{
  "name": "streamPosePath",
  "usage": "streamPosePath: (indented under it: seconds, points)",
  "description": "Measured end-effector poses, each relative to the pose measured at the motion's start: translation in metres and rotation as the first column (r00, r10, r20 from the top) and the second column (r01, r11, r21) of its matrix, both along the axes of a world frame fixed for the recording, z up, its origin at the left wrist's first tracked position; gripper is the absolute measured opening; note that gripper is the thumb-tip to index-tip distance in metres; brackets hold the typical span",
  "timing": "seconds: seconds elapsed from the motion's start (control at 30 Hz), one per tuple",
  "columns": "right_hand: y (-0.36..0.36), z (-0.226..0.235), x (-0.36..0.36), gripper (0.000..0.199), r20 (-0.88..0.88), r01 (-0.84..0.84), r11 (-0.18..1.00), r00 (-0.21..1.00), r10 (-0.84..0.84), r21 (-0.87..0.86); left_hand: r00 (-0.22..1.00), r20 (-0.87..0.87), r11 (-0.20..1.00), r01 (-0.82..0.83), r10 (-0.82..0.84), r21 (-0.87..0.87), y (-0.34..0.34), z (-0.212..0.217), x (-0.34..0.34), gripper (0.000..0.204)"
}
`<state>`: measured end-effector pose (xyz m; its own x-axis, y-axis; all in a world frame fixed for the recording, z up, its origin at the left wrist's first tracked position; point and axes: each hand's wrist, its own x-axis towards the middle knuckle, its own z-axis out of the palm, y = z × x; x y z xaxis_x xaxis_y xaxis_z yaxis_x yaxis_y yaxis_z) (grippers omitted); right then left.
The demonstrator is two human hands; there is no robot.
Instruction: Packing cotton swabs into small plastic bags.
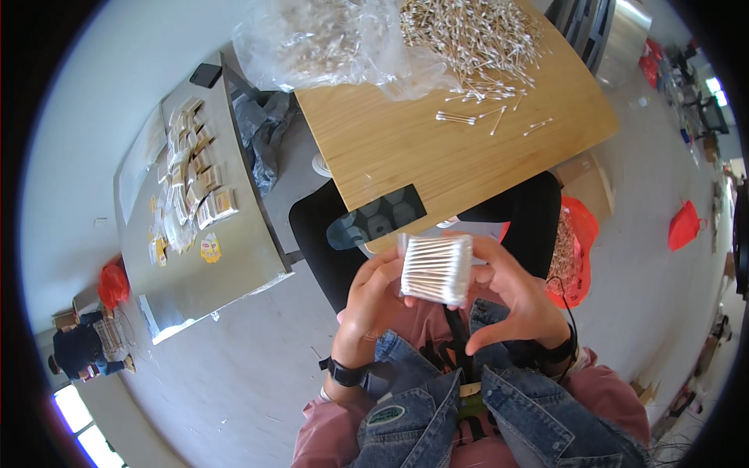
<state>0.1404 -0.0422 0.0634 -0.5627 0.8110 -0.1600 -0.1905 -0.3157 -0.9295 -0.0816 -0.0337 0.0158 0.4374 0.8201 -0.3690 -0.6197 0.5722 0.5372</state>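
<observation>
White cotton swab bundle [436, 268] gripped tight btwn my left hand [373, 304] & right hand [516, 295], wood table [406, 156] at 12 o'clock.

Grey table [234, 257] with small packets [204, 187]; red bag [684, 226] on floor.

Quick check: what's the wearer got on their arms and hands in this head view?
Both hands bare, no gloves. The left hand has a black band with a small black unit at the wrist, above a pink sleeve cuff. The right hand has a black wrist strap with a thin black cable running up from it. Blue denim covers the chest between the arms.
</observation>
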Motion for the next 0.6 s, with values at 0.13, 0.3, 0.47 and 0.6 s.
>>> streamPosePath:
  seconds: [0.13,0.3,0.47,0.6]
  points:
    - [-0.004,0.002,-0.021,0.1,0.045,0.057,0.995,0.997,-0.061,0.084,0.708,0.7,0.989,0.145,-0.093,-0.015,-0.017,-0.032,0.001,0.041]
    - [0.0,0.005,-0.025,0.067,0.172,-0.005,0.93,0.983,-0.063,0.368,0.953,-0.092,0.955,0.295,-0.29,0.041,-0.029,0.0,-0.005,0.042]
    - [-0.001,0.001,-0.03,0.039,0.18,-0.08,0.729,0.982,-0.06,0.679,0.759,-0.484,0.88,0.472,-0.436,-0.052,-0.019,0.018,0.0,0.043]
    - [-0.004,0.008,-0.032,0.036,0.195,-0.118,0.74,0.981,-0.019,0.662,0.962,0.034,0.956,0.273,-0.271,-0.109,-0.031,-0.011,0.0,0.032]
